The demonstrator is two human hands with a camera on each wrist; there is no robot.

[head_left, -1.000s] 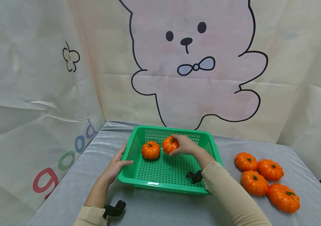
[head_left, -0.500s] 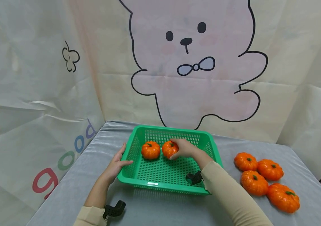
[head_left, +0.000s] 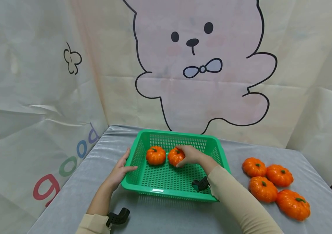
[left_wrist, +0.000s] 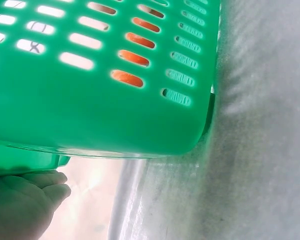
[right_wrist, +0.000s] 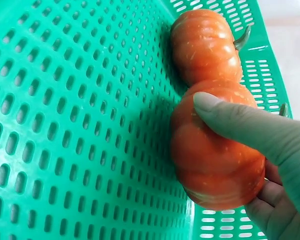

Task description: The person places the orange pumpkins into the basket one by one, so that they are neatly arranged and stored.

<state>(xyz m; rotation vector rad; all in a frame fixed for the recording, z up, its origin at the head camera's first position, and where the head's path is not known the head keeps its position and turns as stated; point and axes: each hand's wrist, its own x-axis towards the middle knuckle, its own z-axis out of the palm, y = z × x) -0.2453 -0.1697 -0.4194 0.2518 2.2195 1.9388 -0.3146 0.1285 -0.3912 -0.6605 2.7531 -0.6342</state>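
Note:
A green perforated plastic basket [head_left: 177,195] stands on the table, with two small orange pumpkins inside. My left hand [head_left: 118,173] holds its left rim, thumb over the edge and fingers along the outside. In the left wrist view, the basket's outer wall [left_wrist: 100,117] fills much of the frame, and part of the hand [left_wrist: 27,202] shows at the rim. My right hand [head_left: 193,155] reaches into the basket and grips one pumpkin [right_wrist: 215,150] between thumb and fingers, low over the slotted floor. The other pumpkin [head_left: 155,156] sits just left of it.
Several more orange pumpkins [head_left: 263,189] lie clustered on the grey cloth-covered table [head_left: 183,217], right of the basket. A fabric backdrop [head_left: 206,97] with a cartoon bear rises behind the table, and printed side walls flank it.
My right hand has lowered slightly with its pumpkin, toward the basket floor. The left hand, the basket and the other pumpkins have stayed in place.

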